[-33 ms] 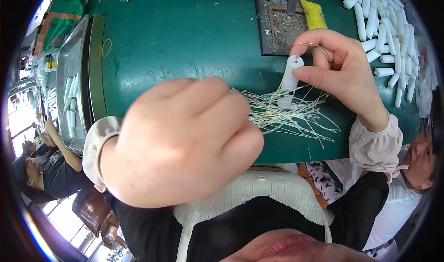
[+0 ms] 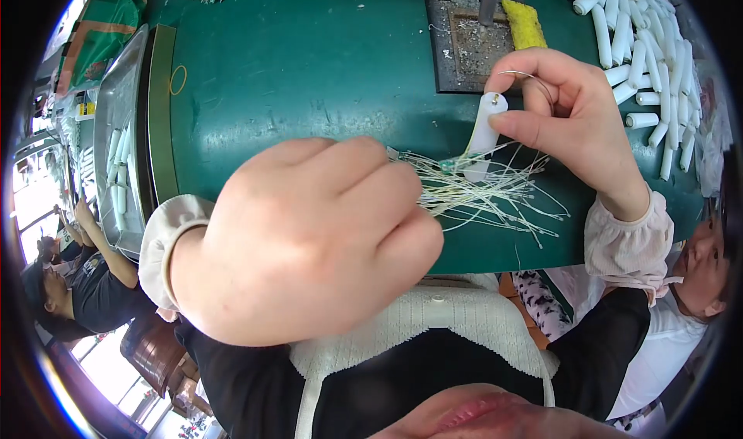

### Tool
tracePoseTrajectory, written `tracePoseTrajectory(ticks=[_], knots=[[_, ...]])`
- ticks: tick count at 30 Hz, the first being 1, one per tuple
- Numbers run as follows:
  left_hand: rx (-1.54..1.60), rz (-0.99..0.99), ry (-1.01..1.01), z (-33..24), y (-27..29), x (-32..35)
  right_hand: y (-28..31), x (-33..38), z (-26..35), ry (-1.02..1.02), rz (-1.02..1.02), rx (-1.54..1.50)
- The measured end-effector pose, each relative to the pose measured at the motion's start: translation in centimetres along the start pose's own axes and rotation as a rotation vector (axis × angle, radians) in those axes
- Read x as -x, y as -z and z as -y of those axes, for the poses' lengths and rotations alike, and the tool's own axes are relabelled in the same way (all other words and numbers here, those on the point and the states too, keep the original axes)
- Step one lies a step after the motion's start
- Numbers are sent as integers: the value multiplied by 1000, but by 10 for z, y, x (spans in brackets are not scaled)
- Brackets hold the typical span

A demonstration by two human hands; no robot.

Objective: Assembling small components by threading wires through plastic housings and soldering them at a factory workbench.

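Observation:
My right hand (image 2: 569, 114) pinches a white cylinder (image 2: 483, 138) with a small metal contact at its upper end. A thin wire arcs between its fingers. Beneath the cylinder lies a loose bundle of thin pale wires (image 2: 495, 199), with bits of green among them. Closest to the camera is my left hand (image 2: 309, 241), curled with its knuckles up, left of the bundle. Its fingertips are hidden, so what they hold cannot be made out.
A heap of white cylinders (image 2: 654, 60) lies at the far right. Behind my right hand are a dark soldering stand (image 2: 457, 60) and a yellow sponge (image 2: 524, 25). A metal tray (image 2: 128, 199) and a rubber band (image 2: 179, 80) are at left. People sit on both sides.
My left hand has shifted very slightly to the right. My right hand and the white cylinder stay in place.

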State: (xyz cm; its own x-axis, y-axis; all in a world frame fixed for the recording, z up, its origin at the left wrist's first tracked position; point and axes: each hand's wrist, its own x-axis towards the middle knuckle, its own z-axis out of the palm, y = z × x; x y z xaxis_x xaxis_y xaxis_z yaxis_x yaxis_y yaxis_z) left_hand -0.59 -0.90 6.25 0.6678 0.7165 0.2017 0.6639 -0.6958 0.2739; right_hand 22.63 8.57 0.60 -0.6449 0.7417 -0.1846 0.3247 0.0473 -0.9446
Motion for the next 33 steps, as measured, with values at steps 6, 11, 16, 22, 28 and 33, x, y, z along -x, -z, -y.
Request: tracePoseTrajectory(ticks=[6, 11, 16, 22, 28, 33], knots=[[-110, 81, 42, 23, -11, -9, 6, 5, 5, 63, 50, -87], [-145, -127, 38, 24, -8, -10, 9, 6, 8, 109, 96, 35], [-235, -87, 40, 16, -11, -4, 10, 9, 9, 190, 90, 29], [-335, 18, 108, 24, -20, -2, 30, 12, 0, 359, 146, -76], [-50, -273, -160, 1, -15, -5, 21, 19, 17, 134, -52, 167], [-36, -274, -158, -8, -22, 4, 19, 16, 4, 113, -83, 130]])
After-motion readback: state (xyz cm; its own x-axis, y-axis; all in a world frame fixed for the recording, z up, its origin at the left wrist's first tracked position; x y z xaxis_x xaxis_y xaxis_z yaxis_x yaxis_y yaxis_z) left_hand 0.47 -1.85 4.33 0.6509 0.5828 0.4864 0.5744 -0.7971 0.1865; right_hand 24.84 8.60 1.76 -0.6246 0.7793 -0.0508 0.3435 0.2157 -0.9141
